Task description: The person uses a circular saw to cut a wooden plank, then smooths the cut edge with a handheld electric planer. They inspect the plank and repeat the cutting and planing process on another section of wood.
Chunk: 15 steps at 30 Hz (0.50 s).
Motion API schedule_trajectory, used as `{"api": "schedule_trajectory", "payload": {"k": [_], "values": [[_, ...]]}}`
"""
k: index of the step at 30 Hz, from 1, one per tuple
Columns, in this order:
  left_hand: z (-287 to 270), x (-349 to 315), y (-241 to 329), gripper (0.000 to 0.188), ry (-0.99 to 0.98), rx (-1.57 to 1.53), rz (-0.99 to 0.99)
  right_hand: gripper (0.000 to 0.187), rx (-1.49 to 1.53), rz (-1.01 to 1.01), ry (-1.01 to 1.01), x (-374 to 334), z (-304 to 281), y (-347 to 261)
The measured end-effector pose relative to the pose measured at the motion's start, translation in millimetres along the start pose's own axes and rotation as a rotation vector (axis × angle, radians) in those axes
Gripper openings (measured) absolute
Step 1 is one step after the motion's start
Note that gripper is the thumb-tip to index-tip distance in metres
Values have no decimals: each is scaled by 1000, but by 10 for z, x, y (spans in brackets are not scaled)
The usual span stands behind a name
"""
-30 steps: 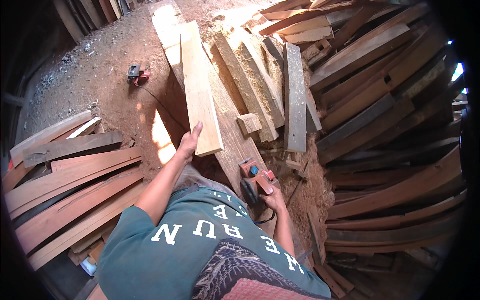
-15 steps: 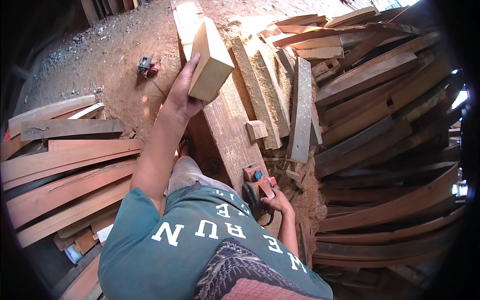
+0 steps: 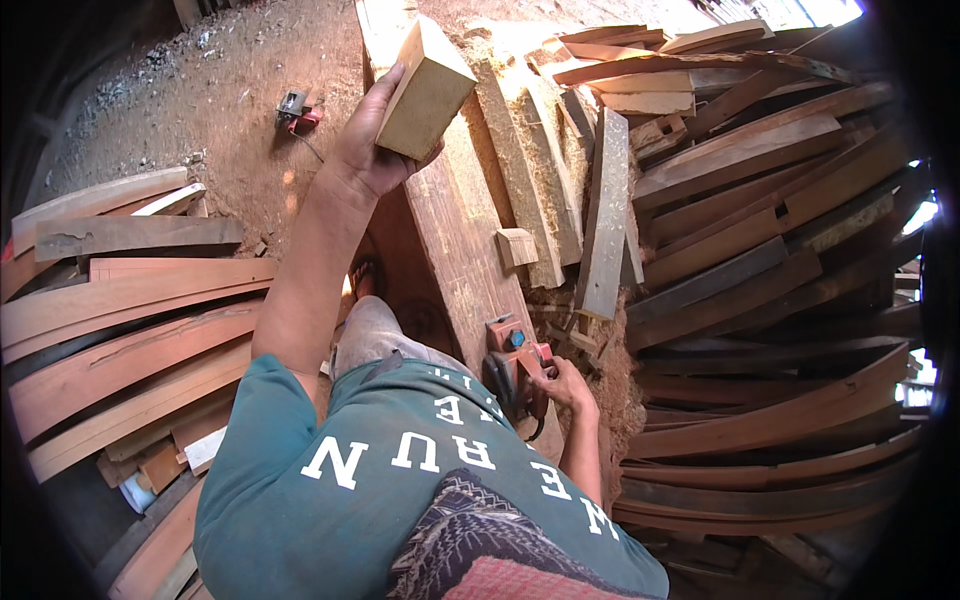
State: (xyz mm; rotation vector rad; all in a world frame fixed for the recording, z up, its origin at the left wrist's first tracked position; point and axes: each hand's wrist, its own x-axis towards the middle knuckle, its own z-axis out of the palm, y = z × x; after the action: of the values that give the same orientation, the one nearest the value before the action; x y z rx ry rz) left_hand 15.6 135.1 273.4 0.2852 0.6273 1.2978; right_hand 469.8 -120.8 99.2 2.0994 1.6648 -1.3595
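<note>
A pale wooden block [image 3: 428, 92] is gripped in my left hand [image 3: 375, 145], held up over the far part of a long plank, with its square end tilted toward me. Close to my body, an orange and black electric planer [image 3: 508, 350] with a blue knob rests on the plank [image 3: 455, 250]. My right hand [image 3: 568, 384] is closed at the planer's right side, its fingertips against the red part. Some of those fingers are hidden from this view. A small wooden block [image 3: 517, 246] lies on the plank's right edge, beyond the planer.
Shavings-covered boards [image 3: 525, 160] and a grey-topped beam [image 3: 602, 220] lie right of the plank. Curved timbers [image 3: 760, 420] are stacked at the right, more boards [image 3: 130, 310] at the left. A red and grey power tool [image 3: 297, 112] with a cord sits on the dirt floor.
My left hand and its wooden block have shifted slightly away from me and tipped a little. My right hand has moved slightly farther forward along the planer, which stays on the plank.
</note>
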Motion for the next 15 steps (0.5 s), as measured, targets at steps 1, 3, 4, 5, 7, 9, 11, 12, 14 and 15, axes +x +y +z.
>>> {"api": "schedule_trajectory", "payload": {"k": [1, 3, 4, 5, 7, 9, 11, 12, 14, 15], "values": [[-83, 2, -28, 50, -40, 62, 0, 62, -13, 0, 32, 3, 9, 15], [-316, 0, -99, 58, -119, 186, 3, 61, -19, -15, 46, 11, 6, -9], [-244, -176, -217, 62, 37, 253, -17, 60, -20, -21, 51, 17, -4, -53], [-220, -394, -392, 67, 191, 308, -45, 59, -12, -9, 60, -7, -25, -126], [-647, -508, -837, 77, 249, 418, -35, 57, 19, -9, 77, -31, -67, -296], [-984, -618, -1266, 81, 279, 678, 0, 55, 2, -38, 93, 71, -18, -185], [-1759, -600, -1780, 88, 259, 953, 214, 55, -6, -61, 98, 203, 34, -208], [-2091, -623, -1987, 97, 363, 1135, 115, 52, -21, -95, 114, 245, 0, -311], [-2375, -730, -2182, 104, 491, 1316, -41, 51, -51, -103, 75, 326, -4, -453], [-2448, -765, -2213, 102, 501, 1357, -82, 50, -66, -104, 56, 358, -4, -553]]}}
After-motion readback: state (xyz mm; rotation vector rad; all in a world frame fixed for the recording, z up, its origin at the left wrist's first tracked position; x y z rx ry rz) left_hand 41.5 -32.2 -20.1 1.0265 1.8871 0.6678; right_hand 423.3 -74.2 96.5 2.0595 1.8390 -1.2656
